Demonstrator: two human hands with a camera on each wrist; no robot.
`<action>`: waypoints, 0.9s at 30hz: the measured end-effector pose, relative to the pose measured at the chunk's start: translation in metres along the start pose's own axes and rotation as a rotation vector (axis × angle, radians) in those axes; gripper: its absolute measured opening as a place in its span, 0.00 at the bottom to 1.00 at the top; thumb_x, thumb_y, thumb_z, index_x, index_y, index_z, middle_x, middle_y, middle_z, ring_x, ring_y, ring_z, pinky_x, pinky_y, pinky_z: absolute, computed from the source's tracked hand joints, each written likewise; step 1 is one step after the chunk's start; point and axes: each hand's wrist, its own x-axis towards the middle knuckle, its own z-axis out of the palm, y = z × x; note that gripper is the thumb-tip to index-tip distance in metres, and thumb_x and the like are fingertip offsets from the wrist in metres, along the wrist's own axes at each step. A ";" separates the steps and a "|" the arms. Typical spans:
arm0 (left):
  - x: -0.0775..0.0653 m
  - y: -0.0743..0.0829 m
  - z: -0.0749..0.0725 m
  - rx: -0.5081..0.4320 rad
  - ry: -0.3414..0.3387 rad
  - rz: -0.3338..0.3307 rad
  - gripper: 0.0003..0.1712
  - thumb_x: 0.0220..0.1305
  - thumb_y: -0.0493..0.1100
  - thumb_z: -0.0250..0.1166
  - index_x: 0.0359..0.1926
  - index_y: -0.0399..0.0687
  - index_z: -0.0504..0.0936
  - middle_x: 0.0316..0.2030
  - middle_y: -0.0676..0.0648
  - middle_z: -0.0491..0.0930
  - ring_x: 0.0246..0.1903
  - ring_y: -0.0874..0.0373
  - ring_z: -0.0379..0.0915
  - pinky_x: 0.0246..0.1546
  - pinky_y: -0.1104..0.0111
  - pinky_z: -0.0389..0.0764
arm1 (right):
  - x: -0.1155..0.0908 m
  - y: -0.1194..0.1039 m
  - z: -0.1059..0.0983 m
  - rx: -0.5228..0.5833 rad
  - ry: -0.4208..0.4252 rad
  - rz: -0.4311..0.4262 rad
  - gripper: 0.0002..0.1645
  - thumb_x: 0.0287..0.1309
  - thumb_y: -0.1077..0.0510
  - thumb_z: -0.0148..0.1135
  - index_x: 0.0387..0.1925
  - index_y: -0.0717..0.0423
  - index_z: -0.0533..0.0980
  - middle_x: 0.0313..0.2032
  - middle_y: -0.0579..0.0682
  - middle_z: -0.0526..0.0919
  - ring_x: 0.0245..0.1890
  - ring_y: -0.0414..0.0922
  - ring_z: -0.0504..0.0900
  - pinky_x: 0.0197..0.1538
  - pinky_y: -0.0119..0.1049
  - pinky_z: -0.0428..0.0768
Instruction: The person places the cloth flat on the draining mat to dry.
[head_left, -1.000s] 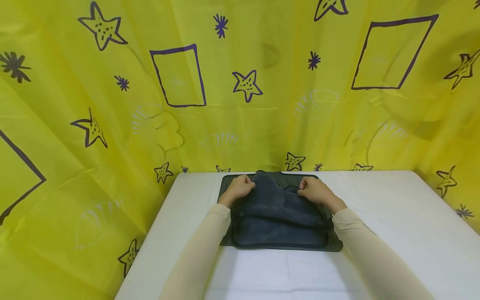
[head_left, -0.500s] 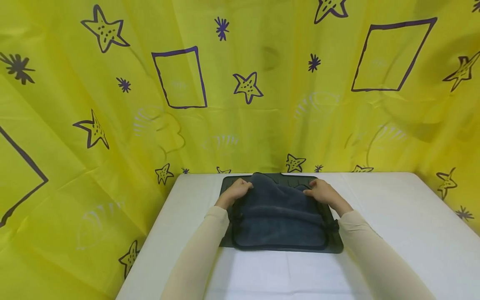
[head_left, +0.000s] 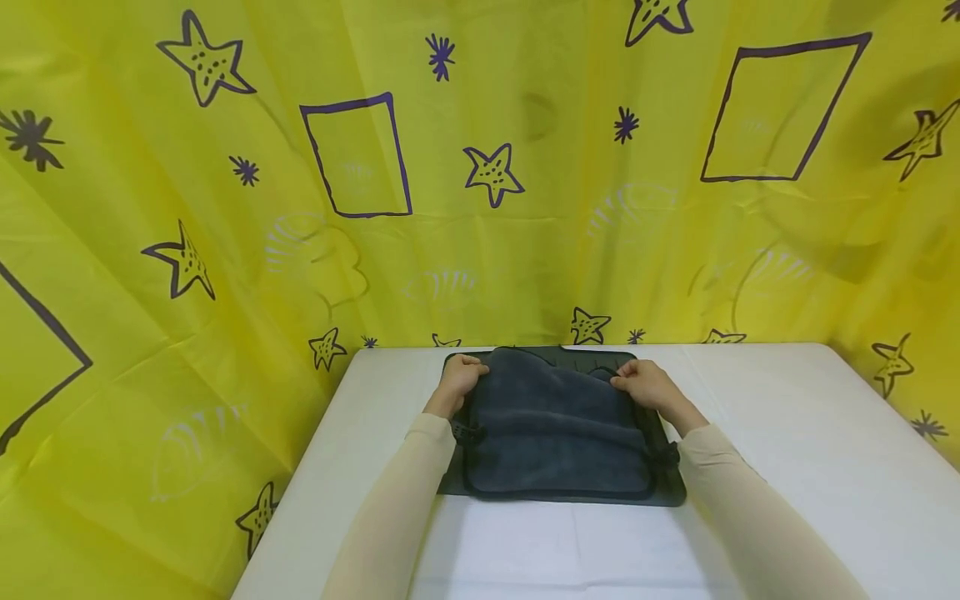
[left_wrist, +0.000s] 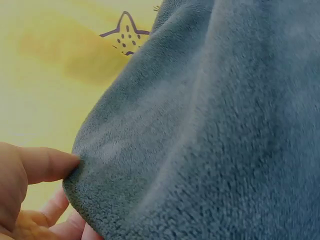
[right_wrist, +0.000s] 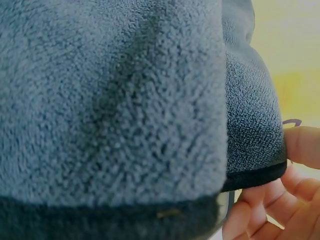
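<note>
A blue-grey plush towel with dark edging hangs partly raised, with a fold running across its middle. It is over a dark rectangular mat or tray; I cannot tell which. At the towel's far left, my left hand pinches its edge. In the left wrist view, the thumb presses on the front of the fabric and the other fingers are behind it. My right hand pinches the far right edge. Thumb and fingers meet at a black-edged corner in the right wrist view.
The mat lies on a white-covered table, close to its back edge. A yellow curtain printed with stars and frames hangs behind and along the left side. White tabletop extends left, right and in front of the mat.
My hands have moved apart, the left one leftward and the right one rightward. Between them the towel is stretched wider, and its upper edge peaks less sharply.
</note>
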 end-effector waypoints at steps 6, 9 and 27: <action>-0.001 0.001 -0.006 -0.079 -0.028 -0.053 0.26 0.68 0.38 0.65 0.65 0.37 0.78 0.66 0.36 0.76 0.63 0.41 0.75 0.65 0.52 0.75 | 0.001 -0.001 -0.003 -0.022 0.077 -0.006 0.15 0.68 0.56 0.58 0.45 0.67 0.74 0.40 0.60 0.79 0.41 0.54 0.77 0.40 0.38 0.72; -0.001 0.001 -0.010 -0.126 -0.045 -0.097 0.24 0.68 0.43 0.66 0.61 0.37 0.81 0.56 0.37 0.81 0.50 0.48 0.82 0.55 0.59 0.81 | 0.001 -0.002 -0.005 -0.008 0.101 -0.008 0.14 0.68 0.56 0.58 0.44 0.66 0.74 0.39 0.60 0.80 0.41 0.54 0.77 0.39 0.38 0.72; 0.005 -0.008 -0.001 0.174 0.042 0.049 0.21 0.68 0.47 0.68 0.56 0.37 0.85 0.54 0.39 0.83 0.51 0.45 0.79 0.54 0.55 0.80 | 0.007 0.001 -0.004 0.040 0.074 0.009 0.16 0.71 0.56 0.55 0.47 0.68 0.74 0.44 0.63 0.80 0.43 0.55 0.77 0.41 0.40 0.74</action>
